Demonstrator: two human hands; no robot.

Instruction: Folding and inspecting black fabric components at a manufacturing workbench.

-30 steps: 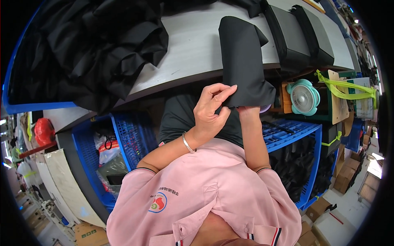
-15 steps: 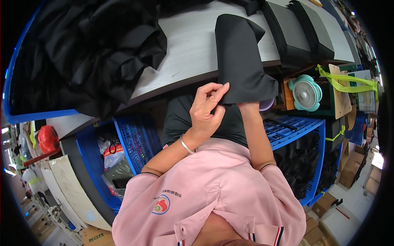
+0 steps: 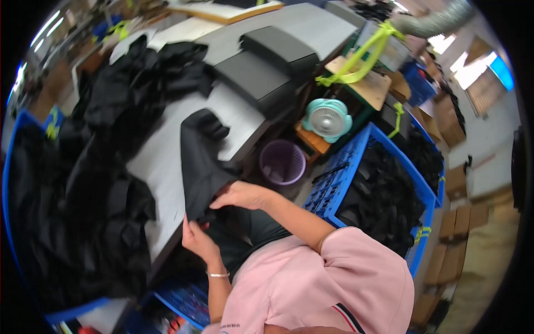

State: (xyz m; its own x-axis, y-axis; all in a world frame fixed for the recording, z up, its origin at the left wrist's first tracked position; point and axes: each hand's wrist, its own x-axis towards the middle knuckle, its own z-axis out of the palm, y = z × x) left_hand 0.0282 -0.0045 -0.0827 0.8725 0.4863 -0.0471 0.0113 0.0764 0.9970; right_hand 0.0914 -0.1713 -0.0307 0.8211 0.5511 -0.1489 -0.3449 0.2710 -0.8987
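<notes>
A piece of black fabric (image 3: 201, 161) hangs between my two hands, its far end resting on the grey table (image 3: 158, 156). My left hand (image 3: 199, 240), with a bracelet at its wrist, pinches the lower near corner of the cloth. The fingers of my right hand (image 3: 240, 196) are closed on the fabric's right edge, a little above and to the right of the left hand. Part of the right fingertips is hidden behind the cloth. Beyond it lie two stacks of black fabric pieces (image 3: 253, 78).
A big heap of black cloth (image 3: 105, 167) fills the left side. Right of the table stand a purple bin (image 3: 282, 162), a turquoise fan (image 3: 328, 121) on a wooden stool, and a blue crate (image 3: 340, 177) of black pieces. Cardboard boxes (image 3: 453, 239) are stacked at far right.
The view has turned to the right. My right hand has come out from under the fabric and now grips its edge; my left hand is lower, at the corner. The cloth is more folded.
</notes>
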